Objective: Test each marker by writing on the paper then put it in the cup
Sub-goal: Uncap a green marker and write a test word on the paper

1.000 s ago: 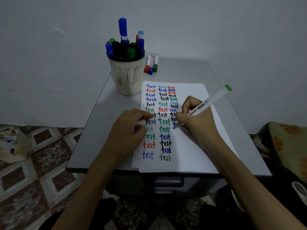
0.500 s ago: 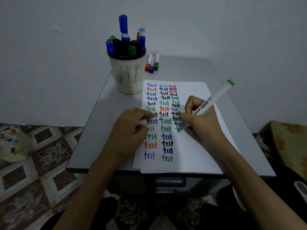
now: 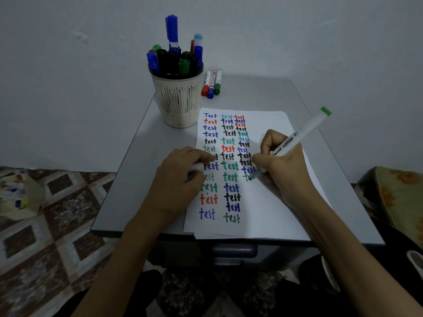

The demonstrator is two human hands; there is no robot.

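Observation:
A white sheet of paper [image 3: 270, 216] lies on the grey table [image 3: 263, 94], covered with three columns of the word "test" in several colours. My right hand [image 3: 282, 170] grips a white marker with a green end [image 3: 304, 130], its tip touching the paper in the third column where a green letter is started. My left hand [image 3: 177, 179] rests on the paper's left edge, fingers closed around a white marker cap [image 3: 197, 167]. A cream ribbed cup [image 3: 178, 100] full of markers stands at the back left. Three capped markers [image 3: 211, 84] lie beside the cup.
The table is small, with a drawer handle [image 3: 233, 250] under its front edge. A patterned tiled floor [image 3: 45, 225] lies to the left, with a cluttered box [image 3: 16, 193] on it. A yellowish cushion [image 3: 398, 200] sits at the right. A plain wall rises behind.
The marker tip has moved down below the last blue word and a green stroke has appeared on the paper. My left hand has stayed in place.

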